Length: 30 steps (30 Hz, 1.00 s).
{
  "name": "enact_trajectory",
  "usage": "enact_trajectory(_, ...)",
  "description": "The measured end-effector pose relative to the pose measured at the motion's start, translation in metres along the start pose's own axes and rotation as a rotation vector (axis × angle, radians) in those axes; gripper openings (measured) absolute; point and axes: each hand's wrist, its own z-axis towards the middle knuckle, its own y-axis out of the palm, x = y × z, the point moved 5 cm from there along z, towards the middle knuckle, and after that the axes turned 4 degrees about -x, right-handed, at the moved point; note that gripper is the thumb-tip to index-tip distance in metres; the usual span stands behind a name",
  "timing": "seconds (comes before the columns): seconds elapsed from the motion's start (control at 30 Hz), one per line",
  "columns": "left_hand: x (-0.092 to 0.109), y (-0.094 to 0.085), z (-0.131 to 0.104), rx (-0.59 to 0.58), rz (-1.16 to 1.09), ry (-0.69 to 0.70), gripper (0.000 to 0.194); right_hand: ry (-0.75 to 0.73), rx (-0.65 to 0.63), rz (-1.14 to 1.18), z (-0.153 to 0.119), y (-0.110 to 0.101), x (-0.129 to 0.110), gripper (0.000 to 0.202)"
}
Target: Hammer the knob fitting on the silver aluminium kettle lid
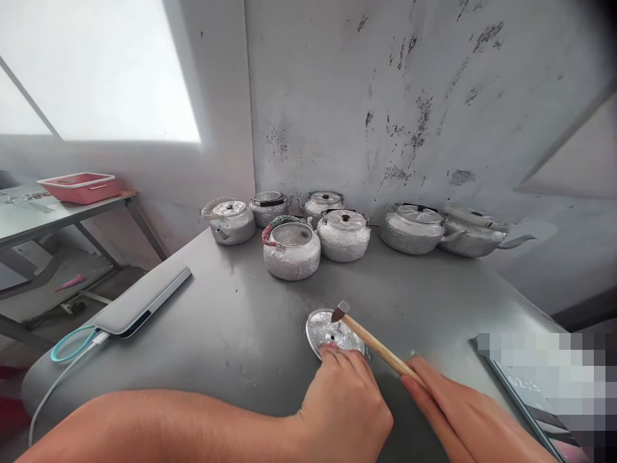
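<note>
A round silver kettle lid (pixel 319 329) with a small dark hole in its middle is tilted up a little over the grey table. My left hand (pixel 344 399) grips its near edge, fingers closed on the metal. In my right hand (pixel 448 402) is a small hammer (pixel 378 347), held by its wooden handle. The hammer's head is over the far part of the lid; whether it touches cannot be told. Just beyond stands a hammered silver kettle (pixel 292 257) with no lid on and a handle wrapped in red and green cord.
Several more silver kettles, such as this lidded one (pixel 344 236), line the table's (pixel 216 341) far side by the stained wall. A power bank (pixel 144 299) with cables lies left, a phone (pixel 525 386) right. On another table at far left sits a pink basket (pixel 87 190).
</note>
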Motion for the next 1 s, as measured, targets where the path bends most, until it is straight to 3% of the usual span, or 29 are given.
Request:
enact_trajectory(0.2,0.001,0.002,0.000,0.000,-0.020,0.021,0.037,0.013,-0.094,0.026,0.009,-0.005,-0.012,0.029)
enact_trajectory(0.5,0.003,0.003,-0.001,-0.014,-0.019,0.034,0.039,0.043,-0.093,0.009,0.016,-0.004,-0.009,0.032)
enact_trajectory(0.8,0.002,0.006,-0.001,-0.044,-0.011,0.032,0.040,0.076,-0.220,-0.034,0.012,0.005,-0.004,0.033)
enact_trajectory(1.0,0.003,0.004,0.002,-0.070,-0.022,0.031,0.038,0.054,-0.139,-0.037,0.015,0.000,-0.006,0.031)
